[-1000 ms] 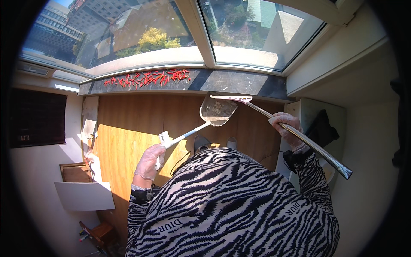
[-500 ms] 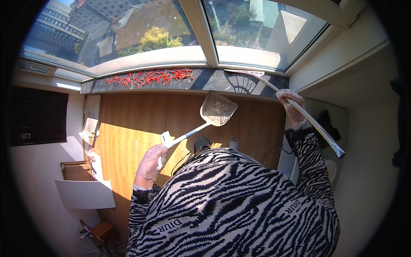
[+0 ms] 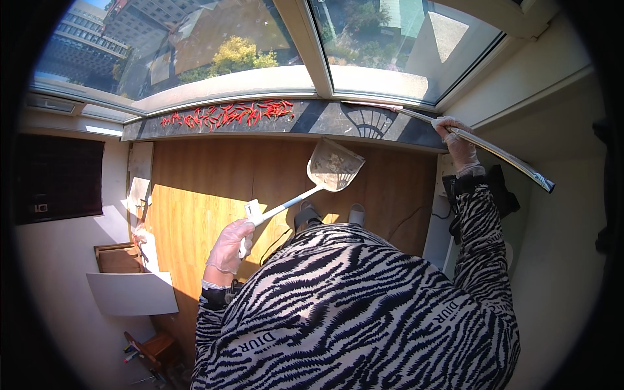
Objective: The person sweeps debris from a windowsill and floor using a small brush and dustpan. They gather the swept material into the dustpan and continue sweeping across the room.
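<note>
My left hand, in a clear plastic glove, is closed around the handle of a long-handled white dustpan. The pan tilts above the floor just short of the sill, with grey dirt marks inside. Gloved likewise, my right hand grips a silver-handled tool at the sill's right end. Its thin head is seen edge-on by the window frame, and its shadow on the sill is fan-shaped with slats. What kind of tool it is, I cannot tell. Many red chillies lie spread along the left half of the dark sill.
Window panes rise behind the sill. A wooden floor lies below, with my slippered feet on it. To the left are a white board and a brown wooden stool; a black bag-like thing sits by the right wall.
My right hand has moved right and slightly away from me, swinging the tool's handle flatter. Its head has turned edge-on. My left hand and the dustpan hardly differ.
</note>
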Tool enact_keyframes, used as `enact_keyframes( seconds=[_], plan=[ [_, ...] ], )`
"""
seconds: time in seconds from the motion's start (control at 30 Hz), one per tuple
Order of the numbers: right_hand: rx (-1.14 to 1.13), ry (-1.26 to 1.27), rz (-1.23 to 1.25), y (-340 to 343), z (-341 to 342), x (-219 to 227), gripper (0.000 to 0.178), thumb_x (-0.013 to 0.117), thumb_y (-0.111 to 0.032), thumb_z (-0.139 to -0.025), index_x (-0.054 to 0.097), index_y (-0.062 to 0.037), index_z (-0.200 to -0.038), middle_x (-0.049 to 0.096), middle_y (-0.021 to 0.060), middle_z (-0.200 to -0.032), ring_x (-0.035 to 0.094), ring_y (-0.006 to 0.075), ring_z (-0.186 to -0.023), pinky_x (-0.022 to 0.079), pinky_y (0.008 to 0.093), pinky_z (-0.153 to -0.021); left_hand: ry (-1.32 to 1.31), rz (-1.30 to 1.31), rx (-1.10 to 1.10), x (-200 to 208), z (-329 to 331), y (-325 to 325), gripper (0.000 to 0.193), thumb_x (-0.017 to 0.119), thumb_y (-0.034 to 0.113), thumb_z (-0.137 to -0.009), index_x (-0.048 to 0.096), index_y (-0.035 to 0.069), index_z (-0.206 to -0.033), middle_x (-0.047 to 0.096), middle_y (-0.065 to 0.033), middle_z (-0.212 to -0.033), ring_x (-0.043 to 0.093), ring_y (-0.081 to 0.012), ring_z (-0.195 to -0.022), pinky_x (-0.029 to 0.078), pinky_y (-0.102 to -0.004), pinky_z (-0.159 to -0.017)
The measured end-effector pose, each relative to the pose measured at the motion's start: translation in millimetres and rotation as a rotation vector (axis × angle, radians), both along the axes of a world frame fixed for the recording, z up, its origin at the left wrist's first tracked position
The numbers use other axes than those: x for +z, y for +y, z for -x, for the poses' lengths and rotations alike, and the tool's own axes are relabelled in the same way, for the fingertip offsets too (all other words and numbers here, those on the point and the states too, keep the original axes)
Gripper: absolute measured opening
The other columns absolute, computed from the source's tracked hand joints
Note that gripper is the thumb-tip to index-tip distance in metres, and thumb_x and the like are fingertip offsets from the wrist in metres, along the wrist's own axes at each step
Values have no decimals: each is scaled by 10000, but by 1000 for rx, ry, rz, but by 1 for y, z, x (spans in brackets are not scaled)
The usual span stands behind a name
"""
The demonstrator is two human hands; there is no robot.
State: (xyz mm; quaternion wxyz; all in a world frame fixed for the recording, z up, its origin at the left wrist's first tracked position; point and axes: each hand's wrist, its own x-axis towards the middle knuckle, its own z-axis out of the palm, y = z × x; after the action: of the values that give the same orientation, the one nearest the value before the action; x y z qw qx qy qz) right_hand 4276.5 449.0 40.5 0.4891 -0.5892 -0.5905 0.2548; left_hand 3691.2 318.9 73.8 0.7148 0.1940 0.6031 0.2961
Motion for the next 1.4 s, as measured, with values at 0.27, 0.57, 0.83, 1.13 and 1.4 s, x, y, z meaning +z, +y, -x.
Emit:
enact_keyframes(
  seconds=[0.27,0.57,0.83,1.13,1.4],
  plan=[
    [46,-144,36,-10,27,17,86,744,36,-799,718,-14,-864,719,59,-869,663,149,-845,538,288,-816,28,-7,1,7,14,-5,233,674,185,-922,612,56,-1106,493,47,-653,445,-72,-488,351,-223,-434],
    [69,-72,-32,31,29,-1,84,771,-21,-806,721,-36,-872,703,17,-829,639,107,-799,529,270,-773,5,-18,20,5,3,-5,241,664,169,-930,604,46,-1129,494,53,-679,445,-64,-493,354,-217,-432],
    [79,-222,-30,11,69,-8,88,757,-14,-778,710,-27,-851,701,98,-818,669,198,-793,532,300,-746,17,-44,23,-2,20,-1,228,656,182,-924,629,21,-1084,529,33,-706,472,-67,-527,372,-204,-471],
    [196,-104,57,-88,110,34,121,769,53,-772,718,-16,-858,724,106,-933,685,211,-884,552,313,-829,-37,-15,59,-2,15,4,237,667,168,-919,626,37,-1112,526,41,-715,473,-62,-529,383,-207,-466],
    [-31,-93,-21,-124,-58,39,117,738,45,-814,697,-10,-909,707,99,-951,665,210,-923,525,299,-865,29,14,73,1,-112,9,251,676,195,-919,614,69,-1127,514,51,-694,465,-65,-503,376,-221,-445]
  ],
)
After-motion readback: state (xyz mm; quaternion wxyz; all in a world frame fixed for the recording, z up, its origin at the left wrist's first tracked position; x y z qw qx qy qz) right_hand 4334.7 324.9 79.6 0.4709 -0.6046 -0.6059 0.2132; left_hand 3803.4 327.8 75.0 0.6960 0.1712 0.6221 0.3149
